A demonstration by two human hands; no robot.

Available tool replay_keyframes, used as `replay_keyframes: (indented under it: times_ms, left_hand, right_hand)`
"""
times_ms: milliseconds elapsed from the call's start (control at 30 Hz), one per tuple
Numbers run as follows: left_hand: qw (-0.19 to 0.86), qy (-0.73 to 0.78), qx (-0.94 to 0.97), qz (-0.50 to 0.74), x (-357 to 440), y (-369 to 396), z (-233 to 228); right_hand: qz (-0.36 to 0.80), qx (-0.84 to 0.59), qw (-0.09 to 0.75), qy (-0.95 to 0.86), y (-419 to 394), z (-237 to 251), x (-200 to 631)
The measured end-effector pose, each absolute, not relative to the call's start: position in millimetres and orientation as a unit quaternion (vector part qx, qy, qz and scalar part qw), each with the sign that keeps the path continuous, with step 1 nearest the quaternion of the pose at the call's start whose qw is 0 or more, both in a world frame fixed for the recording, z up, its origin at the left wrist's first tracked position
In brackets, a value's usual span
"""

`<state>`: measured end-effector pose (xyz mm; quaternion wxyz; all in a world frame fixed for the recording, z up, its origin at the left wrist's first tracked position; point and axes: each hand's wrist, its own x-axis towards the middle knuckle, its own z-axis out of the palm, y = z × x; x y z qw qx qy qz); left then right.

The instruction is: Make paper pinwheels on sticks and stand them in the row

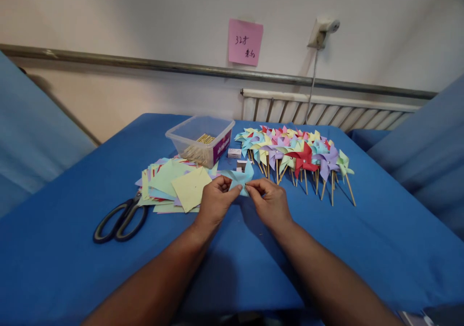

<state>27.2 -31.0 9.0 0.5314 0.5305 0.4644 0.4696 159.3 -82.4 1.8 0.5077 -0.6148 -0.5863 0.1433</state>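
A light-blue paper pinwheel [237, 175], its blades folded in, is held above the table by my left hand [219, 195], thumb in front and fingers behind. My right hand [267, 198] is closed in a pinch at the pinwheel's lower right side; a tiny thing at its fingertips is too small to name. Just behind the pinwheel is a small open box [239, 163], partly hidden by a blade. Left of my left hand lies a heap of coloured paper squares [170, 178], with a yellow square [191, 189] on top.
Black-handled scissors [121, 219] lie left of the paper, blades partly under it. A clear plastic tub [181, 135] holds wooden sticks [203, 144]. Beside it sits a small white box [234, 153]. Many finished pinwheels [303, 160] on sticks lie piled at right on the blue tablecloth [380, 234].
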Motion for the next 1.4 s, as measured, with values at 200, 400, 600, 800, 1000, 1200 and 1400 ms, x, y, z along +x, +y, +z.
replay_keyframes:
  times_ms: [200, 400, 600, 800, 1000, 1200, 1400]
  left_hand:
    - [0.518, 0.468, 0.546, 0.463, 25.4, -28.9, 4.5]
    - [0.527, 0.46, 0.545, 0.462, 25.1, -28.3, 2.9]
    - [0.509, 0.462, 0.561, 0.461, 24.1, -28.6, 1.8]
    - [0.495, 0.464, 0.575, 0.457, 23.9, -28.4, 1.8]
    - [0.464, 0.464, 0.602, 0.456, 24.2, -29.5, 2.5]
    - [0.432, 0.464, 0.623, 0.458, 24.7, -32.0, 6.7]
    - [0.4, 0.457, 0.649, 0.458, 23.9, -33.0, 6.7]
  right_hand:
    - [0.161, -0.612, 0.521, -0.574, -82.0, 0.8, 159.2]
    - [0.203, -0.611, 0.545, -0.537, -81.2, -0.3, 159.3]
    - [0.185, -0.607, 0.536, -0.556, -82.2, -0.1, 159.0]
    - [0.168, -0.605, 0.534, -0.566, -82.2, 0.3, 159.0]
    - [0.162, -0.602, 0.531, -0.574, -82.8, 0.5, 159.0]
    - [0.154, -0.6, 0.535, -0.575, -82.0, 0.0, 159.1]
    - [0.146, -0.6, 0.527, -0.584, -83.0, 1.6, 158.8]
